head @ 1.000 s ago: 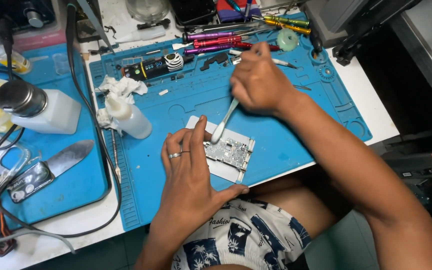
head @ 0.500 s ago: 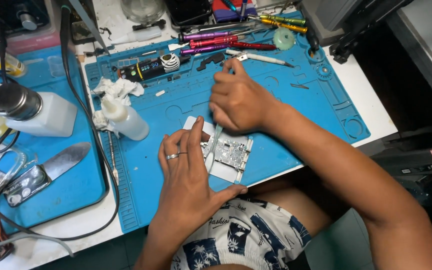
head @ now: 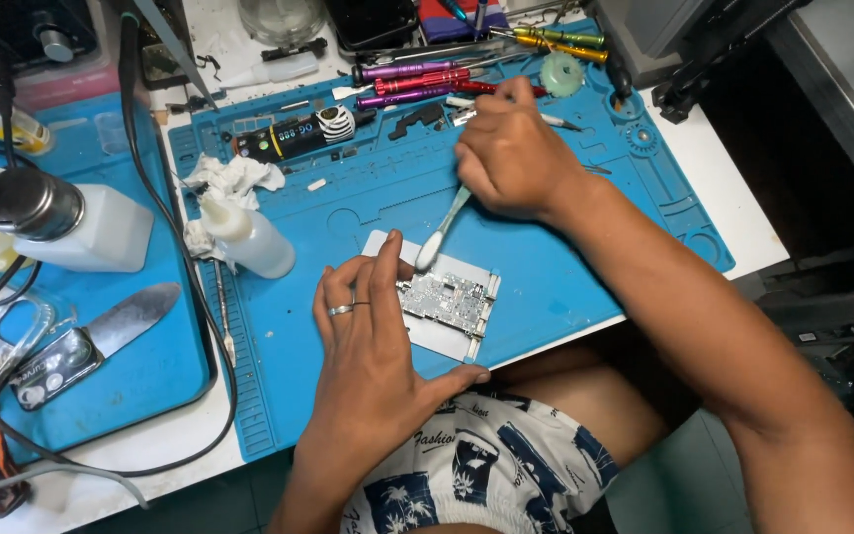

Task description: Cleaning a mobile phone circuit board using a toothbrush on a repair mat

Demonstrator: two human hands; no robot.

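Note:
A small silvery circuit board [head: 447, 300] lies in a pale metal frame on the blue work mat [head: 368, 198]. My left hand [head: 373, 346], with a ring on one finger, lies flat on the frame's left side and pins it down. My right hand [head: 514, 153] grips a pale green brush [head: 440, 233] by its handle. The brush slopes down to the left and its head rests at the board's upper left corner.
A small white squeeze bottle [head: 247, 237] and crumpled tissue [head: 234, 178] sit left of the board. Several coloured screwdrivers [head: 427, 81] lie at the mat's far edge. A metal-capped dispenser bottle [head: 66, 222] and a flat metal blade [head: 121, 321] rest on the left mat. Cables [head: 150, 198] loop around it.
My right hand dipped toward the board and has come back up to the right, sweeping the brush over the board's upper left part. My left hand has stayed on the frame.

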